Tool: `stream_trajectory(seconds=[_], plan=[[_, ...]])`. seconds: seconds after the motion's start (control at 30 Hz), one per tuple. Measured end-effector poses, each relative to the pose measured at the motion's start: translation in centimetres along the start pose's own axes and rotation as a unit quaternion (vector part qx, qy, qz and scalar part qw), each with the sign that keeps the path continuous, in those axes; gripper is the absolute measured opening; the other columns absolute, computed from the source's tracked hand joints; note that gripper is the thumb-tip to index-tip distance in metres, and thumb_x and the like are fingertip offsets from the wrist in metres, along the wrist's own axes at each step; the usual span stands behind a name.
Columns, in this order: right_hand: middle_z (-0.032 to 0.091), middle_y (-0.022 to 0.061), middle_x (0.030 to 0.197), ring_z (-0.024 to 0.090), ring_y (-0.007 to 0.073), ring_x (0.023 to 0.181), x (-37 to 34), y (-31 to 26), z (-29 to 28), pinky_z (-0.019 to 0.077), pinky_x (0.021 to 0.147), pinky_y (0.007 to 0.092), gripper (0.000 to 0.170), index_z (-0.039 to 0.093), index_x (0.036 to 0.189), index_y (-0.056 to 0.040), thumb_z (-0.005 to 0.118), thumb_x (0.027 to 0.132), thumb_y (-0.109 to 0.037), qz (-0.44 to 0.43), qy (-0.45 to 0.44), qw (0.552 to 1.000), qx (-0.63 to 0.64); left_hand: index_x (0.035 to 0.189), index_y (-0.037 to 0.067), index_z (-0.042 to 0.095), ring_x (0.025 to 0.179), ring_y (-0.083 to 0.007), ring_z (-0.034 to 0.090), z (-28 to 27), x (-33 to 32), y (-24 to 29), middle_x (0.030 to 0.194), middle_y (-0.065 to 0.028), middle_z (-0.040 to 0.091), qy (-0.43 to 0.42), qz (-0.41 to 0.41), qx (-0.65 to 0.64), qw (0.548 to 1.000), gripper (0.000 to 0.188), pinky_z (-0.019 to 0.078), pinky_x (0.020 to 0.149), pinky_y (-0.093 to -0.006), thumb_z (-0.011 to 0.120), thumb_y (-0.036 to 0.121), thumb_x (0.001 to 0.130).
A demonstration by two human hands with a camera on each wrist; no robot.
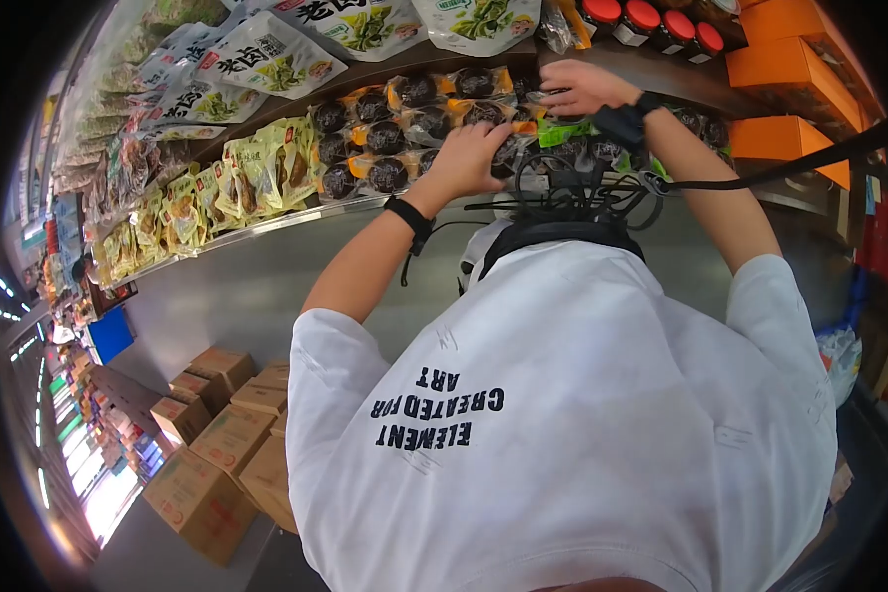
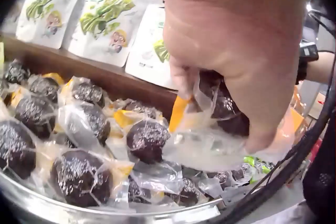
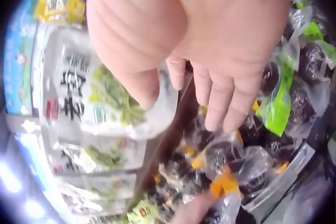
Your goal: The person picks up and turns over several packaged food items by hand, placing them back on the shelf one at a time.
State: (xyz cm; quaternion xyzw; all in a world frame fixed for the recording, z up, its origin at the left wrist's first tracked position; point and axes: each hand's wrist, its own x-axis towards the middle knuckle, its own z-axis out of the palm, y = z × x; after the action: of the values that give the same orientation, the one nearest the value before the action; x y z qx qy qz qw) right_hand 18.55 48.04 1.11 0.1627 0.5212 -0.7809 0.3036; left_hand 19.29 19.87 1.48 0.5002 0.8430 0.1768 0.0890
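My left hand [image 1: 464,158] is over the rows of dark round foods sealed in clear plastic packs. In the left wrist view its fingers and thumb pinch one such dark round pack [image 2: 231,109], which has an orange patch on its wrapping. My right hand [image 1: 587,89] hovers over the back of the same display, farther right. In the right wrist view its fingers [image 3: 239,100] are extended and slightly spread, with nothing held, above packs with orange labels [image 3: 224,183]. Packs with green labels [image 3: 278,103] lie beside that hand.
White pouches [image 1: 271,54] with green vegetable pictures line the ledge behind. Yellow-green packets [image 1: 261,173] stand to the left, red-lidded jars [image 1: 639,18] at the back right, and orange boxes [image 1: 789,79] beyond. A metal rim [image 2: 173,214] edges the display; cardboard cartons [image 1: 232,439] sit on the floor.
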Motion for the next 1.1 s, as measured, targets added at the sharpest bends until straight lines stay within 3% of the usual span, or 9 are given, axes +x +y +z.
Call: stream_trajectory(seconds=[0.13,0.27,0.47,0.6,0.87,0.93,0.97,1.03,1.1], plan=[[0.034,0.0196,0.140,0.047,0.0319,0.120,-5.6,0.8,-5.9,0.0451,0.097,0.0398,0.054,0.028,0.135,0.0000,0.053,0.093,-0.023,-0.065,0.149,0.975,0.154,0.123,0.008,0.046,0.094,-0.0375,0.057,2.7,-1.5,-2.0,0.099,-0.0167,0.059,-0.102,-0.013,-0.090,0.991,0.076,0.0462,0.081,-0.0423,0.079,0.028,0.057],[0.037,0.0185,0.138,0.044,0.0307,0.123,-11.6,5.3,-10.5,0.0424,0.100,0.0403,0.045,0.034,0.130,-0.0021,0.052,0.093,-0.019,-0.107,0.248,0.924,0.272,0.124,0.009,0.046,0.095,-0.0373,0.057,4.5,-0.4,-3.8,0.101,-0.0176,0.058,-0.208,-0.026,-0.120,0.971,0.077,0.0452,0.082,-0.0428,0.080,0.027,0.057],[0.039,0.0193,0.137,0.041,0.0323,0.125,-20.5,15.6,-12.8,0.0413,0.100,0.0423,0.038,0.040,0.122,-0.0016,0.053,0.091,-0.021,-0.138,0.348,0.849,0.373,0.122,0.012,0.047,0.108,-0.0312,0.049,6.6,1.2,-4.8,0.112,-0.0132,0.052,-0.143,0.053,0.062,0.986,0.078,0.0383,0.090,-0.0406,0.082,0.029,0.055],[0.041,0.0142,0.139,0.046,0.0280,0.123,-25.9,22.9,-11.4,0.0428,0.097,0.0381,0.047,0.036,0.132,-0.0059,0.052,0.092,-0.025,-0.089,0.451,0.795,0.397,0.127,0.008,0.044,0.111,-0.0266,0.045,7.7,0.6,-4.3,0.123,-0.0095,0.046,-0.051,0.090,0.111,0.988,0.079,0.0353,0.093,-0.0404,0.078,0.036,0.062],[0.041,0.0208,0.136,0.043,0.0320,0.124,-30.6,35.1,-7.6,0.0425,0.097,0.0383,0.049,0.033,0.135,-0.0012,0.046,0.093,-0.023,0.066,0.552,0.742,0.375,0.133,0.010,0.039,0.114,-0.0265,0.042,9.0,-0.5,-4.9,0.126,-0.0075,0.044,-0.060,0.077,0.150,0.984,0.079,0.0333,0.096,-0.0415,0.074,0.035,0.067],[0.044,0.0240,0.130,0.046,0.0335,0.119,-30.7,37.7,-7.6,0.0437,0.096,0.0377,0.049,0.034,0.135,0.0002,0.047,0.092,-0.021,0.077,0.577,0.725,0.368,0.133,0.010,0.039,0.114,-0.0261,0.041,9.7,-0.9,-4.9,0.125,-0.0065,0.044,-0.032,0.072,0.175,0.981,0.078,0.0331,0.097,-0.0417,0.074,0.032,0.067],[0.051,0.0166,0.113,0.051,0.0278,0.101,-30.5,38.4,-7.4,0.0446,0.082,0.0362,0.037,0.041,0.124,-0.0032,0.045,0.093,-0.023,0.108,0.540,0.761,0.343,0.133,0.010,0.039,0.114,-0.0261,0.041,9.7,-0.9,-4.7,0.125,-0.0065,0.044,-0.032,0.070,0.172,0.982,0.078,0.0331,0.097,-0.0417,0.074,0.032,0.067],[0.039,0.0006,0.063,0.042,0.0141,0.052,-30.4,36.8,-5.5,0.0345,0.050,0.0294,0.014,0.043,0.081,-0.0118,0.041,0.093,-0.020,0.126,0.510,0.780,0.339,0.133,0.010,0.039,0.113,-0.0253,0.041,9.5,-0.5,-4.4,0.126,-0.0059,0.043,-0.035,0.068,0.206,0.976,0.077,0.0334,0.097,-0.0410,0.074,0.034,0.068],[0.033,-0.0012,0.060,0.035,0.0119,0.048,-28.6,33.4,-3.1,0.0293,0.047,0.0285,0.019,0.035,0.075,-0.0139,0.041,0.093,-0.018,0.158,0.545,0.764,0.308,0.133,0.010,0.038,0.114,-0.0256,0.041,9.6,-0.6,-4.6,0.126,-0.0059,0.042,-0.036,0.059,0.178,0.982,0.077,0.0331,0.097,-0.0413,0.073,0.034,0.069]])
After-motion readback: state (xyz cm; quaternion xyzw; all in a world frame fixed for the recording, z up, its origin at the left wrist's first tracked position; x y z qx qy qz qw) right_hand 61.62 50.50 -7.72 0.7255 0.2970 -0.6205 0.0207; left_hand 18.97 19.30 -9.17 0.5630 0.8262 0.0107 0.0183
